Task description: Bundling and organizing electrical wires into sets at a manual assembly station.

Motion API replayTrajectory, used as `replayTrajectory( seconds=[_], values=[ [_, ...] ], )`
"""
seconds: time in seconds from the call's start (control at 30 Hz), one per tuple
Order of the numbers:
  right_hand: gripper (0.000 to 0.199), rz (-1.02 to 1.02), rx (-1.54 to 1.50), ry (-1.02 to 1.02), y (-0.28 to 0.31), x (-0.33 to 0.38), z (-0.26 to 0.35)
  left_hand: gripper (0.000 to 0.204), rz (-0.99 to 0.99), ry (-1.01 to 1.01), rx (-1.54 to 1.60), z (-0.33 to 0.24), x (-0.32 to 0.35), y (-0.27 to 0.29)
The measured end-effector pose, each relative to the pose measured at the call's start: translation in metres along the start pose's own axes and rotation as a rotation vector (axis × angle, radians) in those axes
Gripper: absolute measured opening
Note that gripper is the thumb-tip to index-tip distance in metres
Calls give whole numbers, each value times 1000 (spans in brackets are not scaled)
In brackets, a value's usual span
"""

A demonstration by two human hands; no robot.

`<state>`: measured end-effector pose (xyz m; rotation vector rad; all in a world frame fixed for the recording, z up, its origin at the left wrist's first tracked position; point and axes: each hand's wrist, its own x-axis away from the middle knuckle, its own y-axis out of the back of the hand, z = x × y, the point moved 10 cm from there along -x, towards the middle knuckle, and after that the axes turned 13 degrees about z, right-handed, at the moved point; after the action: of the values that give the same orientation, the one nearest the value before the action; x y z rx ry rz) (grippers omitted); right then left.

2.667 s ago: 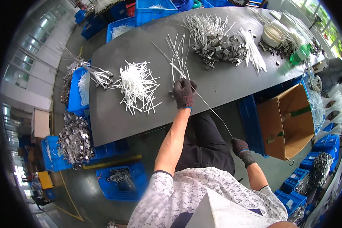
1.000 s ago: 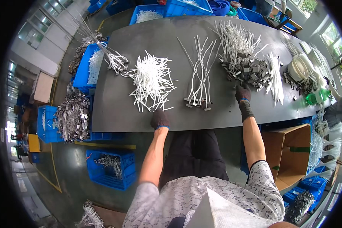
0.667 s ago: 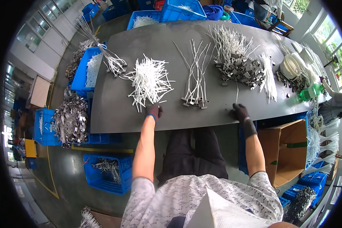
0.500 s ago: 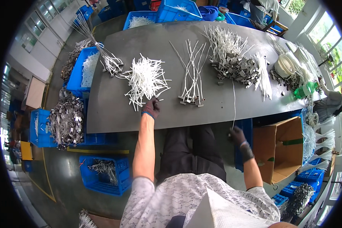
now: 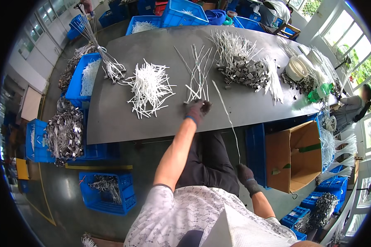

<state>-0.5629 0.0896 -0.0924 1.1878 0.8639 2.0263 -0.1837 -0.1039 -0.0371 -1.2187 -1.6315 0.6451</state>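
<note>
My left hand point(image 5: 198, 111), in a dark glove, is over the near ends of a small bunch of white wires point(image 5: 199, 70) with grey metal end pieces. Its fingers are curled, and what they hold, if anything, is hidden. My right hand point(image 5: 246, 176), also gloved, is below the table's front edge, closed on one end of a long thin white wire point(image 5: 227, 109). That wire runs up over the edge and lies on the tabletop to the right of the bunch. Left of the bunch is a loose pile of short white tubes point(image 5: 148, 88).
A heap of wires with grey end pieces point(image 5: 243, 72) lies on the grey table point(image 5: 123, 127), beside a white bundle point(image 5: 273, 80). Further right are a white tub point(image 5: 296, 68) and green bottle point(image 5: 320, 93). A cardboard box point(image 5: 292, 156) and blue crates point(image 5: 107, 193) stand below.
My left hand has moved right, from the tube pile to the bunch's near ends. My right hand has moved down and left, drawing the wire away from the heap.
</note>
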Motion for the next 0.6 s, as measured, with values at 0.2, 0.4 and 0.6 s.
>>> replayTrajectory(
  seconds=[0.2, 0.4, 0.6],
  values=[
    [18, -16, 98, 87, 47, -28, 51, 8, -92, -341, -130, -16, 13, -69],
    [16, 113, 133, -43, 5, -15, -12, 9, -117, -830, -258, -83, 49, -93],
    [20, 153, 61, -61, -9, -9, -13, 12, 10, -304, -649, -21, 30, -87]
  ],
)
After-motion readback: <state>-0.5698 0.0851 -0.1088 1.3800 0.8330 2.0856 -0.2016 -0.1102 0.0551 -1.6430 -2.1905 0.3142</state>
